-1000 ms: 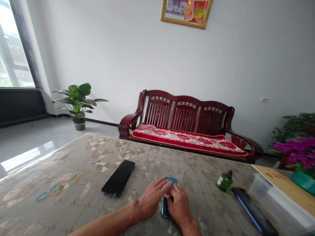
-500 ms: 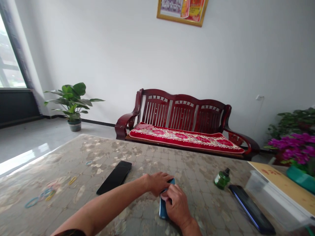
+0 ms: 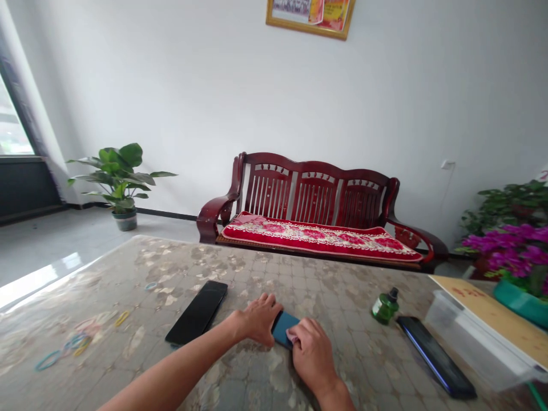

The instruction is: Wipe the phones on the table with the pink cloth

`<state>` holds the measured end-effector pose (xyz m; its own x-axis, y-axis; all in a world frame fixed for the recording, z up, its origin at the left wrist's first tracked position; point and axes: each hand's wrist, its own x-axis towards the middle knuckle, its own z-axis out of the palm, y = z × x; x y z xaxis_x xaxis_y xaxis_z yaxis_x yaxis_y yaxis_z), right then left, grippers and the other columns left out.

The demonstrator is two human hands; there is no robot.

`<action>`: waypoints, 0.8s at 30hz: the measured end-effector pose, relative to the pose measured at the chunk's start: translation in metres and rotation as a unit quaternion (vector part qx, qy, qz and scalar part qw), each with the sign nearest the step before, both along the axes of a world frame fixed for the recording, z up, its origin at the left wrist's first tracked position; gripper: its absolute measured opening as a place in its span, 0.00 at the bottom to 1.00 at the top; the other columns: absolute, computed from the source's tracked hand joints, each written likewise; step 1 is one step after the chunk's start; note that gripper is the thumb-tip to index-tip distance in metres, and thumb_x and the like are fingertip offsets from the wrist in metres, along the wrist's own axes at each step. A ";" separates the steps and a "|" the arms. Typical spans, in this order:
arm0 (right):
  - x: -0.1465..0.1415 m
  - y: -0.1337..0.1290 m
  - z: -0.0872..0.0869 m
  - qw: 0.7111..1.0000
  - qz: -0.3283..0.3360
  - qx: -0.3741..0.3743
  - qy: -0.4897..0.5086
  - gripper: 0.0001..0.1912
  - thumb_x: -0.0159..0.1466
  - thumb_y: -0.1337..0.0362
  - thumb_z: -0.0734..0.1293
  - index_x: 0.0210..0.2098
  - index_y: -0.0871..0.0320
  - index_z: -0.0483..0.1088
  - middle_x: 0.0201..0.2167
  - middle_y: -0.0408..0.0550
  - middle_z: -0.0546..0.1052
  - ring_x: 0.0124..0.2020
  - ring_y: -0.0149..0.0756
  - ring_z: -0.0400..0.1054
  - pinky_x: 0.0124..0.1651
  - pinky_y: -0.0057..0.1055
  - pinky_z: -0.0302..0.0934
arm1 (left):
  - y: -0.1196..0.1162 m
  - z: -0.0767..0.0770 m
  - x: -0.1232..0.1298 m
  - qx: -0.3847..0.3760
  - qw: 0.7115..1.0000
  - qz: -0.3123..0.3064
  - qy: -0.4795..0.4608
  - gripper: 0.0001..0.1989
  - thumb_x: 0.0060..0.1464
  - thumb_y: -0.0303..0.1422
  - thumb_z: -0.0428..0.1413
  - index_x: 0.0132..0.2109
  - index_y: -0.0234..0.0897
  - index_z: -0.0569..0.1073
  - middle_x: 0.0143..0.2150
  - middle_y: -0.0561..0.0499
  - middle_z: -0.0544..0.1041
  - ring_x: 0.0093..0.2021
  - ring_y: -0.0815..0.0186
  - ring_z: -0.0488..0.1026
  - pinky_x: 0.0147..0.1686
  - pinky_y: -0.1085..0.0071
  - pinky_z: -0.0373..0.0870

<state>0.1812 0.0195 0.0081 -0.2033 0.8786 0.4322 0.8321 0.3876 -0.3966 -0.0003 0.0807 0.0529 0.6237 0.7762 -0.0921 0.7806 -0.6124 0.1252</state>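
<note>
A blue phone [image 3: 284, 327] lies on the patterned tablecloth between my hands, tilted across the view. My left hand [image 3: 262, 319] has its fingers and thumb apart around the phone's left end, gripping its edges. In my right hand [image 3: 311, 349] is a small pinkish cloth [image 3: 291, 337], pinched against the right part of the phone's surface. A black phone [image 3: 197, 313] lies to the left of my left hand. Off to the right stand a green bottle [image 3: 386, 307] with a dark cap and a dark blue phone [image 3: 436, 356].
Coloured rubber bands [image 3: 77, 343] are scattered at the left of the table [image 3: 171, 377]. At the right edge, a clear plastic box [image 3: 466, 342] carries a tan board [image 3: 492, 319], beside purple flowers [image 3: 509, 251]. A wooden bench [image 3: 317, 194] stands beyond the table.
The blue phone has turned from nearly upright in view to slanting sideways. My left hand has moved from its top to its left end, and the right hand has shifted slightly right.
</note>
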 end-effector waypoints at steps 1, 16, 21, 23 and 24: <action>0.001 0.001 0.000 1.000 -0.008 -0.005 -0.004 0.15 0.59 0.78 0.61 0.30 0.53 0.73 0.32 0.43 0.73 0.39 0.35 0.64 0.42 0.29 0.52 | -0.007 -0.002 -0.003 -0.006 1.000 0.022 -0.007 0.32 0.37 0.40 0.65 0.51 0.34 0.70 0.51 0.37 0.69 0.52 0.44 0.66 0.47 0.53 0.69; -0.025 -0.001 0.005 0.999 0.000 -0.033 -0.041 0.13 0.64 0.74 0.61 0.34 0.52 0.74 0.34 0.43 0.74 0.40 0.34 0.66 0.43 0.27 0.54 | -0.050 -0.046 -0.015 0.010 0.967 0.126 -0.222 0.22 0.48 0.34 0.61 0.52 0.39 0.69 0.51 0.47 0.68 0.51 0.55 0.64 0.53 0.63 0.63; 0.005 0.013 0.005 0.993 -0.092 -0.033 -0.073 0.14 0.62 0.76 0.62 0.35 0.53 0.75 0.34 0.44 0.74 0.40 0.35 0.66 0.43 0.27 0.53 | -0.048 -0.046 -0.024 -0.010 0.960 0.110 -0.256 0.22 0.48 0.33 0.61 0.51 0.40 0.69 0.52 0.47 0.68 0.53 0.56 0.64 0.55 0.64 0.61; 0.009 0.014 0.005 0.990 -0.106 -0.024 -0.085 0.14 0.62 0.76 0.62 0.35 0.53 0.76 0.35 0.45 0.74 0.40 0.35 0.66 0.43 0.28 0.52 | -0.048 -0.045 -0.026 -0.019 0.959 0.107 -0.262 0.22 0.48 0.33 0.62 0.52 0.40 0.69 0.52 0.47 0.68 0.53 0.56 0.64 0.55 0.65 0.61; 0.007 0.013 0.004 0.991 -0.102 -0.021 -0.088 0.14 0.62 0.76 0.62 0.35 0.53 0.75 0.35 0.45 0.74 0.40 0.36 0.65 0.44 0.28 0.52 | -0.048 -0.045 -0.026 -0.022 0.959 0.106 -0.262 0.22 0.48 0.33 0.62 0.52 0.40 0.69 0.52 0.47 0.68 0.53 0.56 0.64 0.54 0.65 0.61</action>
<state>0.1885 0.0325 0.0125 -0.0883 0.9254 0.3685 0.9490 0.1905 -0.2512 -0.0261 0.0331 0.0083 0.4219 0.8933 0.1548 0.7100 -0.4317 0.5564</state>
